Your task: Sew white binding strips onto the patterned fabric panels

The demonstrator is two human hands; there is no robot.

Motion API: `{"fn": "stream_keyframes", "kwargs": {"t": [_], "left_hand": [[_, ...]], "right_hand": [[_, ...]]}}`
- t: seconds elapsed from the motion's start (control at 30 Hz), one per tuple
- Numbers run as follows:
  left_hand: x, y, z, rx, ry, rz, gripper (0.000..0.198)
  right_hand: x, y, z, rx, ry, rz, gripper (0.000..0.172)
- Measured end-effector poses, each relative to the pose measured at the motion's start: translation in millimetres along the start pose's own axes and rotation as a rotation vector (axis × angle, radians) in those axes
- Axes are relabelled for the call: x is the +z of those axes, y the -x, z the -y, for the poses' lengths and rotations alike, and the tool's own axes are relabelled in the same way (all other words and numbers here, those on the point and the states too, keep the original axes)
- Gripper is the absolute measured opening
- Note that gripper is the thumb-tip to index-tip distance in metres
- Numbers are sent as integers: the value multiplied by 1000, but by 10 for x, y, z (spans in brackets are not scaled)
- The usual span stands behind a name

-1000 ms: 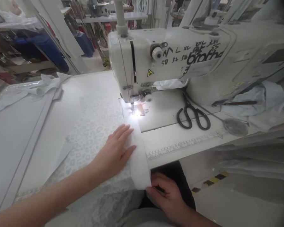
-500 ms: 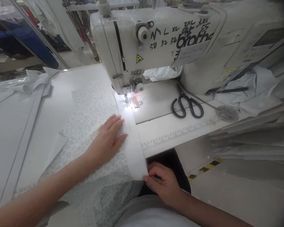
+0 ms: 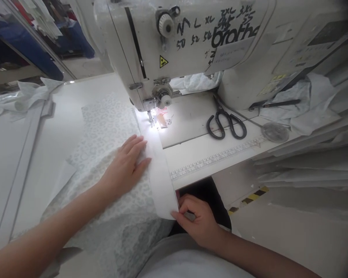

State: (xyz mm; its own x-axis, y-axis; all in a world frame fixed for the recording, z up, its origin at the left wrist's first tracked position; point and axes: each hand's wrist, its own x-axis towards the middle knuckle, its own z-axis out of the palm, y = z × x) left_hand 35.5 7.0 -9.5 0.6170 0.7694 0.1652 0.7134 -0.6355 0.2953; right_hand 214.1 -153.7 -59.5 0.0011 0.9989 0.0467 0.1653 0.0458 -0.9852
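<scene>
Left hand (image 3: 124, 164): palm down on the leopard-print fabric (image 3: 100, 127), 4 fingers lying close together, thumb held apart, tips at the left edge of the white strip (image 3: 160, 166). Right hand (image 3: 201, 222): thumb and index finger pinching the strip's near right corner, just past the tabletop edge; other fingers curled.

Strip position: runs lengthwise along the right side of the print fabric, far end under the presser foot (image 3: 151, 120) of the Brother sewing machine (image 3: 188, 50), near end overhanging the table. Whether strip and fabric are already joined, cannot tell. Glare at the foot hides the needle point.

Technique (judgement): left hand should press lightly and flat, steering without dragging, fingertips well back from the foot. Right hand best keeps the strip straight with slight, even tension; a hard pull could stretch the edge or bend the needle. Check that the 2 layers' edges stay parallel, and smooth the fabric bunched toward the lap so its weight does not tug sideways.

Nearby: black-handled scissors (image 3: 226, 123) lie right of the foot, beyond the printed ruler scale (image 3: 214, 157), apart from both hands.
</scene>
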Motion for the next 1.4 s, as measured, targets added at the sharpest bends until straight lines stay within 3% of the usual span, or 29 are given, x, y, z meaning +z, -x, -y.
{"fn": "stream_keyframes", "kwargs": {"t": [0.3, 0.4, 0.57, 0.7, 0.77, 0.9, 1.0, 1.2, 1.4], "left_hand": [[-33, 23, 49, 35, -19, 15, 49], [-61, 48, 7, 88, -23, 79, 39], [-80, 130, -109, 66, 7, 145, 35], [-107, 206, -131, 62, 60, 173, 45], [-123, 232, -130, 55, 66, 198, 48], [-132, 227, -124, 47, 75, 217, 51], [-129, 151, -91, 53, 76, 206, 50], [-137, -128, 102, 81, 40, 161, 47], [-158, -409, 329, 107, 16, 111, 46]], "right_hand": [[7, 27, -13, -106, 234, 53, 22], [-63, -1, 22, -256, 317, 118, 10], [-223, -181, 117, -569, 409, 336, 22], [-240, -294, 134, -843, 528, 318, 23], [-217, -303, 102, -912, 559, 295, 18], [-183, -309, 58, -823, 537, 231, 14], [-201, -400, 149, -728, 444, 312, 14], [-243, -755, 417, -511, 381, 339, 18], [-252, -1104, 421, -430, 371, 334, 19]]}}
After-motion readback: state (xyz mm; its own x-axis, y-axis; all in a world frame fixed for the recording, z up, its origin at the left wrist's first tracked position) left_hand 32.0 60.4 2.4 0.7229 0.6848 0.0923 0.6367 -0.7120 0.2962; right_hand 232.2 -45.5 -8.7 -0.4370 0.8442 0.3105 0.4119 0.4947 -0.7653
